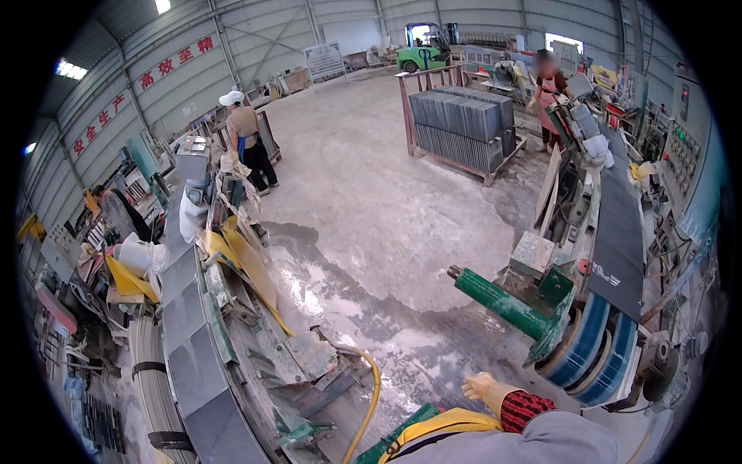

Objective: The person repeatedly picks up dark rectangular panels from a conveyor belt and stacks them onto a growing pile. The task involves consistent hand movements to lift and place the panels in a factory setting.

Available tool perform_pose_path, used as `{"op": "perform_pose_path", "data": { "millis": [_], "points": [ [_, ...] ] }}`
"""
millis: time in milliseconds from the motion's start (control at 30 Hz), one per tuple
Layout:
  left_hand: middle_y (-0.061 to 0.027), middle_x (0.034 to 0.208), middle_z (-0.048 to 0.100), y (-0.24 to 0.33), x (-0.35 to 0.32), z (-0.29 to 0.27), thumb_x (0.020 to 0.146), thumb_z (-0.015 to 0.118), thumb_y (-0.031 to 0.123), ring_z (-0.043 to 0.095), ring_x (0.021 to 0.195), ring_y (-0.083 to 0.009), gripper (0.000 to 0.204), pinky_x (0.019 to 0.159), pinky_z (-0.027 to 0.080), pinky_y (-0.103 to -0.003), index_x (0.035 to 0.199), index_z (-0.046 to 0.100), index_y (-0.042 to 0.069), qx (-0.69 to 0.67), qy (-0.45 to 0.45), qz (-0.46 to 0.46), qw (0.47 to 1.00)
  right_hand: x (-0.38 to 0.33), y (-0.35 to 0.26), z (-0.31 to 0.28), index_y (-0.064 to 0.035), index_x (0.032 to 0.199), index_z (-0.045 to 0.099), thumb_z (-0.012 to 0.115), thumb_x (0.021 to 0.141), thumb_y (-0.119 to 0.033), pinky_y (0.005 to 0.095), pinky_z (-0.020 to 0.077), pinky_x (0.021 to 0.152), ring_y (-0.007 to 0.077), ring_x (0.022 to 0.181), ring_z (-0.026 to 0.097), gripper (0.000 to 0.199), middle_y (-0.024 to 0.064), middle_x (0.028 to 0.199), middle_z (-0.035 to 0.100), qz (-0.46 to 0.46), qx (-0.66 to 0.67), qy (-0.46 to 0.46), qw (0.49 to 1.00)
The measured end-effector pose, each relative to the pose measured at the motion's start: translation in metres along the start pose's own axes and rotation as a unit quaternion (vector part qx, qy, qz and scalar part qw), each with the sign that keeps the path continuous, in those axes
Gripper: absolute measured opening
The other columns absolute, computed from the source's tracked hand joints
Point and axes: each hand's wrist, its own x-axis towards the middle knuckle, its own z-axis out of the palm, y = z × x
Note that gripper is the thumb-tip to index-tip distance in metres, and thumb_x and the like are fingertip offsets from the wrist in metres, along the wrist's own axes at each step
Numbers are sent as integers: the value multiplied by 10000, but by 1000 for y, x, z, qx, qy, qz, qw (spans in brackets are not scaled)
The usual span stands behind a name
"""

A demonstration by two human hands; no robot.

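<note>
In the head view, the gloved right hand (487, 390) is held half-curled, apparently empty, though its palm is poorly shown; the left hand cannot be seen. Ahead, rightward, a dark slab (618, 263) is borne on blue belts (591, 332), presumably to spread its weight

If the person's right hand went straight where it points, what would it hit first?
For the cream-gloved right hand, the way looks free over wet grey concrete floor, perhaps until the long yellow sheet at left; depth is unclear.

Lane (386, 224) btw machines (617, 232), green cyl. (498, 300) juts in R, hose (376, 387) L
</note>
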Motion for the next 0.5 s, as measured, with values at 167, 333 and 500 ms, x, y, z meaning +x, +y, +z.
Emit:
{"op": "perform_pose_path", "data": {
  "millis": [167, 333, 500],
  "points": [
    [-277, 1352, 496, 3, 2, 5, 972, 487, 185, 480, 1249, -396, 421, 1044, 388, -456, 1327, 498, -39, -12, -7, 12, 1000, -8, -3, -2, -52, 1047, 643, 632, 862, -273, 396, 558, 549, 322, 675, 683, 289, 147, 928, 710, 9, 10, 0, 1000],
    [-279, 1363, 486, -13, -6, -10, 976, 481, 180, 468, 1264, -396, 424, 1056, 379, -454, 1336, 489, -43, 1, -12, -19, 1000, -1, -10, 9, 4, 1046, 644, 584, 932, -235, 365, 553, 516, 304, 683, 691, 272, 176, 934, 710, 19, 48, -65, 997],
    [-280, 1374, 476, -8, -3, -6, 980, 475, 175, 456, 1278, -397, 427, 1068, 370, -453, 1344, 479, -47, -6, -20, -13, 1000, -20, -19, 22, -59, 1044, 614, 485, 933, -332, 377, 549, 626, 317, 731, 662, 322, 148, 999, 679, 8, -68, -8, 998]
  ]
}}
